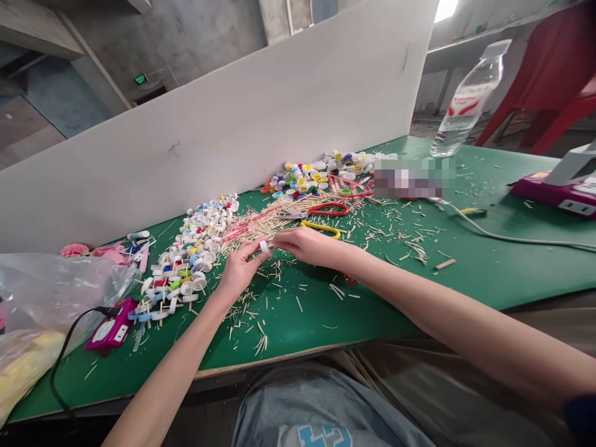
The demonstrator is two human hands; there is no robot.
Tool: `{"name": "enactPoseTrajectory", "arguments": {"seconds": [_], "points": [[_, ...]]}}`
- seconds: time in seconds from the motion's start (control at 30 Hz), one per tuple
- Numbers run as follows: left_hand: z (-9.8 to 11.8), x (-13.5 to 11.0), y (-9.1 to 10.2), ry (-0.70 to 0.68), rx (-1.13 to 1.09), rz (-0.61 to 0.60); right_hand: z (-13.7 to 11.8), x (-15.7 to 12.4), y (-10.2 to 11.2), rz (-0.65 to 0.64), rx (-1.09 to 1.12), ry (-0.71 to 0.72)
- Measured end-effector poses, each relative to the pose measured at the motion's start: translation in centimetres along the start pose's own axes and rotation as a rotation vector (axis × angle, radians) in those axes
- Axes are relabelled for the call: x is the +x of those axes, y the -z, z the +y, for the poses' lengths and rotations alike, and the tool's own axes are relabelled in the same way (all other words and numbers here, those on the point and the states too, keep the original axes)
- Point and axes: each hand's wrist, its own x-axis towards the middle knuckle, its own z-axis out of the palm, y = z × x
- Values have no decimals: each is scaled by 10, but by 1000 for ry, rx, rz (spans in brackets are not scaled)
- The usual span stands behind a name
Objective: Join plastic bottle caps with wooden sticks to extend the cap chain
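My left hand (239,270) pinches a white bottle cap (264,246) between thumb and fingers, above the front part of the table. Close against the cap, my right hand (305,244) has its fingers pressed together; what they hold is mostly hidden, perhaps a thin stick. Just beyond the right hand lie scissors (329,210) with one red and one yellow handle. A heap of thin wooden sticks (261,223) spreads behind both hands. To the left, many bottle caps with sticks in them (186,264) form a long pile.
More coloured caps (302,179) are piled along the white partition (279,118). Stick scraps litter the green table (316,323). At the right stand a water bottle (470,102) and a purple power strip (554,192) with a white cable. A plastic bag (60,292) and another purple power strip (112,326) lie left.
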Motion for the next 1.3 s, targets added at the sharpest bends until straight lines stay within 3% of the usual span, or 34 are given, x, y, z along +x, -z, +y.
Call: {"name": "enactPoseTrajectory", "arguments": {"seconds": [1.3], "points": [[3,2,1,-24,1,-31,3,2,-1,-27,66,11]]}}
